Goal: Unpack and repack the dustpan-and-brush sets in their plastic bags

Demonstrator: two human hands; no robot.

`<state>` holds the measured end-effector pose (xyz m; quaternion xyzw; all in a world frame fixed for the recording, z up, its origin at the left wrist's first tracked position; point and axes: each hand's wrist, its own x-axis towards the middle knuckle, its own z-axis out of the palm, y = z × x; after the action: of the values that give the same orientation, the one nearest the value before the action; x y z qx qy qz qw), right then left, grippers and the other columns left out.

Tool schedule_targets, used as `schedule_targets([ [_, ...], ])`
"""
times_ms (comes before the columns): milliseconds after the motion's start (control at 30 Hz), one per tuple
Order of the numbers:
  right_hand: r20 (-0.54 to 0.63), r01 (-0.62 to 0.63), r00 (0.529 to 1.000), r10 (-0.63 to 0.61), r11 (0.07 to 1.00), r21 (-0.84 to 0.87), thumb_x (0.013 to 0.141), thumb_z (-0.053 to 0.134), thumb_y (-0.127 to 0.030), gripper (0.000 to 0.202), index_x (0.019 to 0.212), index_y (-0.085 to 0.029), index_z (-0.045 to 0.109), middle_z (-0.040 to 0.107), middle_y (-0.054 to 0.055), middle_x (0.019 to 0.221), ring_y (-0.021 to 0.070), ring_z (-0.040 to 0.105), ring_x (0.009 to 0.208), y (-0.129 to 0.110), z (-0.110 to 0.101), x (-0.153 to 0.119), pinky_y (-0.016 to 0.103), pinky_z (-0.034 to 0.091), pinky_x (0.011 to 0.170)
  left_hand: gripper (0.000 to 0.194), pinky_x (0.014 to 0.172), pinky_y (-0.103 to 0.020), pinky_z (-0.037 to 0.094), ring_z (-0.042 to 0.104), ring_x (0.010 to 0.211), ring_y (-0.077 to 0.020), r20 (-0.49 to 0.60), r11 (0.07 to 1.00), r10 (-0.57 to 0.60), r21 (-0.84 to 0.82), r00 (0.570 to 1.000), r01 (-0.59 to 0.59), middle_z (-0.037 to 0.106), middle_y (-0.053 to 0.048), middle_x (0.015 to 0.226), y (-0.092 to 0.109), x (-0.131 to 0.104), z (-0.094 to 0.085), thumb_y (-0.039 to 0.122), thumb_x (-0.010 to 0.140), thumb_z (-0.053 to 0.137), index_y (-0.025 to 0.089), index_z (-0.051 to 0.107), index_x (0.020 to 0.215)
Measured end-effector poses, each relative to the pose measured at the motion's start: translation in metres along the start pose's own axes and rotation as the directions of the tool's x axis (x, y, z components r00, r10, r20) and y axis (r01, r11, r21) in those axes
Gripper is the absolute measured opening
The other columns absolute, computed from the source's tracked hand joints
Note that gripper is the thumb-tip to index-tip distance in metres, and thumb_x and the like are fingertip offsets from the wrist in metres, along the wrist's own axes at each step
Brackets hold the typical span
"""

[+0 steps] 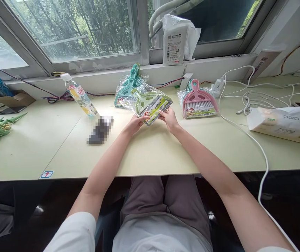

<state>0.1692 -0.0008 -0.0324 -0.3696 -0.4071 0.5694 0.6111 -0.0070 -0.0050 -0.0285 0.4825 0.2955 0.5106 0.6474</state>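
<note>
Pale-green desk (165, 154) under windows (81, 28); left hand (134, 125) and right hand (168, 119) fingers pinch a wrapped green dustpan set (150, 102).

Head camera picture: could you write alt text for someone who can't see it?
Seated at a pale table under a window, a person's left hand and right hand together hold a plastic-wrapped light green dustpan-and-brush set. Teal sets lie behind it, a pink set to its right, and a drink bottle to its left.
</note>
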Motion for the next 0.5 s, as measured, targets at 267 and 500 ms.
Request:
schedule_targets([
  [267, 0.077, -0.034, 0.997, 0.030, 0.998, 0.058, 0.078, 0.064, -0.013, 0.025, 0.095, -0.024, 0.049, 0.069, 0.000, 0.099, 0.0166, 0.068, 0.100, -0.010, -0.001, 0.002, 0.042, 0.058, 0.093, 0.043, 0.090, -0.039, 0.054, 0.066, 0.107, -0.0262, -0.126, 0.989, -0.137, -0.076, 0.983, 0.128, 0.073, -0.008, 0.106, 0.005, 0.006, -0.009, 0.050, 0.088, 0.053, 0.018, 0.062, 0.115],
  [500, 0.110, -0.036, 0.994, 0.028, 0.996, 0.078, 0.076, 0.066, -0.012, 0.027, 0.095, -0.024, 0.050, 0.070, -0.002, 0.093, 0.0143, 0.070, 0.091, -0.009, -0.005, 0.002, 0.039, 0.058, 0.092, 0.031, 0.093, -0.042, 0.050, 0.066, 0.103, -0.0263, -0.119, 0.986, -0.159, -0.059, 0.980, 0.153, 0.074, -0.007, 0.099, 0.010, 0.002, -0.001, 0.040, 0.088, 0.054, 0.017, 0.067, 0.103],
])
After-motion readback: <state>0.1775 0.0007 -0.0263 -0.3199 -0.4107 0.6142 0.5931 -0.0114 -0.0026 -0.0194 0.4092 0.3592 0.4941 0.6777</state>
